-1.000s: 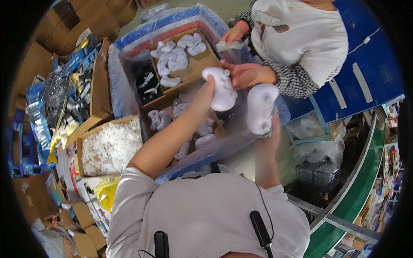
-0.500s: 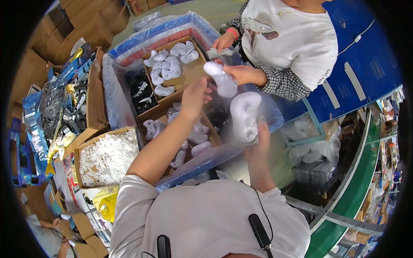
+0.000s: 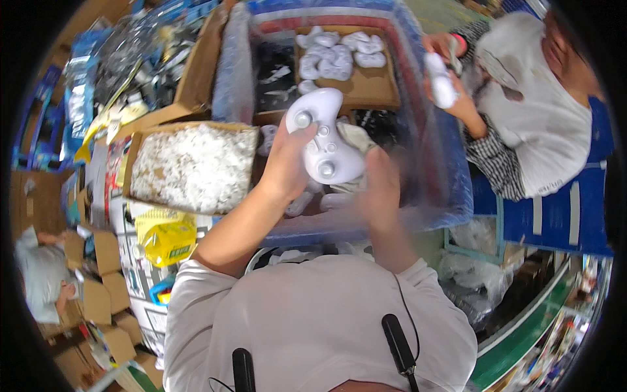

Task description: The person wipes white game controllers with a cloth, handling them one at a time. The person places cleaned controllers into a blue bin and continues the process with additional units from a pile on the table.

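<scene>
A white game controller [image 3: 334,157] is held tilted in my left hand [image 3: 287,160], thumb lying across its face beside a thumbstick. My right hand [image 3: 380,186], smeared by motion, is at the controller's right side with a pale cloth [image 3: 356,138] bunched in its fingers. The cloth lies against or just behind the controller's edge; contact is partly hidden. Below both hands, a cardboard box [image 3: 261,119] with more white controllers stands in a plastic-lined bin. Beyond it, a second cardboard box [image 3: 372,95] contains several white controllers [image 3: 326,60].
At the right, another person's hand [image 3: 462,104] holds a white controller [image 3: 441,81]. The bin's blue, film-covered rim [image 3: 457,196] surrounds the boxes. To the left stand a carton of small white pieces [image 3: 189,166] and a yellow bottle [image 3: 168,243]. A green-edged conveyor [image 3: 522,333] curves at lower right.
The controller has passed from my right hand to my left. My view has turned rightward, so the bin lies more centrally. The other person's controller is now farther from my hands.
</scene>
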The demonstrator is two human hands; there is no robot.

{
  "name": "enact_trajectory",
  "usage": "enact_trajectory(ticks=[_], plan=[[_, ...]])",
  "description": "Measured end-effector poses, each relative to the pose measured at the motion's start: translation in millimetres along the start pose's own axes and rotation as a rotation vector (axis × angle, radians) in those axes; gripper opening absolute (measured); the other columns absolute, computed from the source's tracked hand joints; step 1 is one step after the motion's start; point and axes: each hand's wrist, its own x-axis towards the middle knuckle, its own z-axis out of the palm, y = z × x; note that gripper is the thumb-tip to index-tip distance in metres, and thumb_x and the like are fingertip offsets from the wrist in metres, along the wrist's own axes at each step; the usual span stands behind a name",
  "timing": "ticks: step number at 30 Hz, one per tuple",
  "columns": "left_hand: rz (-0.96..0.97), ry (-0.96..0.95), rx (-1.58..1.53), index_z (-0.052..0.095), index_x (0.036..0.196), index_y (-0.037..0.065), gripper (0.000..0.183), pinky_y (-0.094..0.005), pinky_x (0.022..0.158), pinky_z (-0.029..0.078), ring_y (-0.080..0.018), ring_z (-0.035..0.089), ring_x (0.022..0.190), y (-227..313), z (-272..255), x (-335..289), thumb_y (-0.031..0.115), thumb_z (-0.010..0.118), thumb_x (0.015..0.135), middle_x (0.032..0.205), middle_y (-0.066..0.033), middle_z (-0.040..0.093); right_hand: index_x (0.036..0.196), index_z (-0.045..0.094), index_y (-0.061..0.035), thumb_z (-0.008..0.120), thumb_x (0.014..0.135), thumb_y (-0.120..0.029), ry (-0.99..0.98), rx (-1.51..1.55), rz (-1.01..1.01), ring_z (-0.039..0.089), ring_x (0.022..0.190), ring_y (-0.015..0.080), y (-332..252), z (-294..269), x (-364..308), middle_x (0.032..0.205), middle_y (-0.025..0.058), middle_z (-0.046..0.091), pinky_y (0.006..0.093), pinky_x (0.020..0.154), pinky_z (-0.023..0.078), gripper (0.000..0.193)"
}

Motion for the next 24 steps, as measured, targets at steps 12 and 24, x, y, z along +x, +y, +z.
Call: enact_trajectory(ticks=[12, 24], plan=[[0.564, 0.481, -0.001, 0.049, 0.109, 0.001, 0.054, -0.0297, 0.064, 0.049, -0.0172, 0.058, 0.076, 77.7, -53.5, -137.1, 0.049, 0.047, 0.083, 0.091, -0.0102, 0.058, 0.11, 0.055, 0.0058, 0.048, 0.081, -0.004, -0.62, -0.105, -1.078, 0.051, 0.106, 0.0375, 2.5, 119.1, -44.5, 0.114, 0.0201, 0.053, 0.044, 0.097, 0.034, 0.031], [0.886, 0.48, -0.053, 0.05, 0.11, -0.002, 0.059, -0.0308, 0.065, 0.051, -0.0197, 0.061, 0.073, 96.2, -54.3, -354.8, 0.045, 0.058, 0.075, 0.087, -0.0136, 0.06, 0.13, 0.028, 0.0068, 0.027, 0.093, -0.042, -1.002, 0.421, -0.011, 0.038, 0.12, 0.0349, -68.7, 194.9, -193.9, 0.131, 0.0226, 0.037, 0.045, 0.1, 0.029, 0.061]])
